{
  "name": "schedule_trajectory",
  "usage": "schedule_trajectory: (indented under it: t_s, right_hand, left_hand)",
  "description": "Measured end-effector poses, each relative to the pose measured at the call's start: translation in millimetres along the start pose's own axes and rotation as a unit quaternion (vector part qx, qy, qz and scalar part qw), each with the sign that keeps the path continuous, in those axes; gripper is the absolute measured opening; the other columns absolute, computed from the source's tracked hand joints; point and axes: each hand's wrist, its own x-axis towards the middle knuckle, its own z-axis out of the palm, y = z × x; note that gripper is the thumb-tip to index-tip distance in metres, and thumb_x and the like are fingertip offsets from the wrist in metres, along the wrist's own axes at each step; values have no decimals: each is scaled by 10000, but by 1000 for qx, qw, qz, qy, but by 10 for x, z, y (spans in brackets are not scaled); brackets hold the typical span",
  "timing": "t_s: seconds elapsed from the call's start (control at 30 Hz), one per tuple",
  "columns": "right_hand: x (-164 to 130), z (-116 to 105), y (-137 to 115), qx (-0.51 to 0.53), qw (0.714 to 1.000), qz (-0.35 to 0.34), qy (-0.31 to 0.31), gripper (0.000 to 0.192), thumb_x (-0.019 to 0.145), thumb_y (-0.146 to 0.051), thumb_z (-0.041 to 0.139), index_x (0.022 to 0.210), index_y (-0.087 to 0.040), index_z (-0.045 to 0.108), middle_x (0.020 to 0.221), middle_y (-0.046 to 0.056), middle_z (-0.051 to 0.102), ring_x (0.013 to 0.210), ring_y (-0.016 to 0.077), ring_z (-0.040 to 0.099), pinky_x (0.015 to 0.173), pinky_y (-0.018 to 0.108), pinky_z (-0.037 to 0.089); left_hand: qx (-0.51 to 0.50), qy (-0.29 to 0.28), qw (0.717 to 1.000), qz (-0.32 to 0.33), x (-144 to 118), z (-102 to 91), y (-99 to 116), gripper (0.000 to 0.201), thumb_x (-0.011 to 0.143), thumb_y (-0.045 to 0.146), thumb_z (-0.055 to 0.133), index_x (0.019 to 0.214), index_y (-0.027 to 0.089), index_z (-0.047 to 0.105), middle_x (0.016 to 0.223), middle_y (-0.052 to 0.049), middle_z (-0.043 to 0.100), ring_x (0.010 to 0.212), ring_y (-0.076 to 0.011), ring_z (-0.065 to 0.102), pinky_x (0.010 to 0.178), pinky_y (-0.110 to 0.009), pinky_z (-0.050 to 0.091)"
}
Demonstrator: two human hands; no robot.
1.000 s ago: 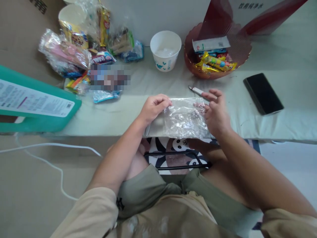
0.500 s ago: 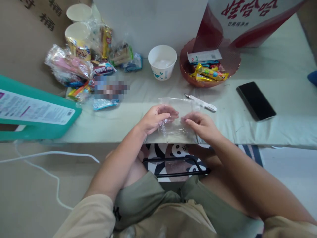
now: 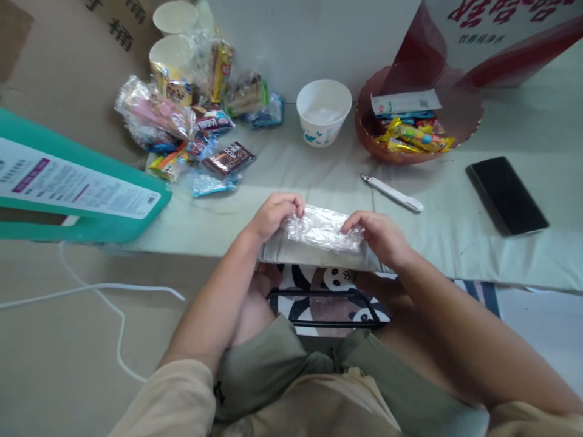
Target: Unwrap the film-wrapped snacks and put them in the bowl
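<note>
- We hold a folded clear plastic bag (image 3: 324,229) at the centre of the frame, on the near edge of the worktop (image 3: 455,230); our left hand (image 3: 273,213) pinches its left end and our right hand (image 3: 380,233) pinches its right end, fingers curled over the crinkled film.
- We judge the step in hand to be folding or rolling the bag into a narrow strip; it already lies as a compact band between both hands.
- The next move, as we judge it, calls for keeping both ends pinched evenly so the slippery film does not spring open, and pressing it flat against the worktop edge.
- Counting: one plastic bag in our hands, and two hands on it.
- One white paper cup (image 3: 323,112) stands at upper centre, and two taller paper cups (image 3: 169,54) at upper left beside a heap of wrapped snacks (image 3: 182,130), too jumbled to count.
- One reddish bowl (image 3: 464,112) at upper right holds several wrapped sweets.
- One white-handled tool (image 3: 392,193) lies right of centre, well apart from the bag.
- One black phone (image 3: 506,195) lies at the right.
- One teal box (image 3: 68,194) lies at the left.
</note>
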Motion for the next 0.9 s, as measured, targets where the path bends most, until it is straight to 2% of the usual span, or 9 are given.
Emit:
schedule_trajectory:
  t_s: [0.03,0.13,0.23,0.33,0.47,0.6,0.67,0.73,0.9]
  right_hand:
    - [16,32,19,-24,1000,1,13,296,827,-514,596,815,-223,644,748,22,638,657,167,557,618,313,446]
    - [75,130,69,-13,994,25,105,457,749,-462,749,1102,-256,545,697,-60,544,591,134,485,572,274,395]
    - [137,200,78,36,986,35,162,432,734,-439,755,1059,-254,539,750,-46,563,650,137,513,618,278,415]
    - [189,264,44,47,981,0,187,263,748,-399,734,820,-230,546,847,-7,622,726,134,537,678,279,432]
    - [252,387,-25,162,972,-38,163,274,747,-391,738,781,-240,512,730,-44,538,659,117,489,640,263,412]
    - [316,472,-72,279,953,-44,107,266,757,-422,743,815,-250,549,769,-27,582,736,143,574,701,284,481]
    - [348,476,-63,249,958,-62,124,225,782,-419,726,871,-251,605,863,-6,648,835,154,619,791,303,509]
    - [387,457,-32,182,966,-76,166,211,802,-403,703,934,-253,637,938,3,676,890,153,625,831,308,508]
    - [531,386,19,158,964,-22,213,247,766,-415,645,947,-255,600,902,-15,640,804,138,600,676,274,469]
  left_hand:
    - [49,20,999,6,7,-1,-28,59,704,258,595,710,200,604,678,-10,563,602,-138,504,579,-298,419]
    - [175,162,969,60,24,40,-79,273,641,78,580,874,221,576,866,-16,599,785,-158,581,704,-300,478]
    - [239,308,910,139,15,139,-57,246,710,46,547,881,223,543,957,-50,611,930,-185,602,850,-340,509]
    - [212,261,928,158,1,287,-19,105,840,191,592,940,216,575,986,-58,661,981,-198,635,929,-365,516]
    - [21,114,988,105,52,473,-19,451,848,469,721,1192,205,596,1251,-118,704,1174,-244,670,988,-371,536]
    - [-59,57,994,74,142,532,-22,506,815,572,766,1134,188,688,1125,-97,769,1042,-235,717,934,-356,554]
    - [-38,90,992,74,168,504,-31,442,827,577,754,1037,188,739,1073,-85,782,1023,-228,713,938,-357,547]
    - [4,169,982,87,177,441,-57,364,853,538,736,968,193,760,1046,-76,775,1027,-214,697,946,-345,531]
    - [68,365,923,105,209,200,-56,195,790,332,784,862,205,655,767,20,656,705,-127,596,693,-258,476]
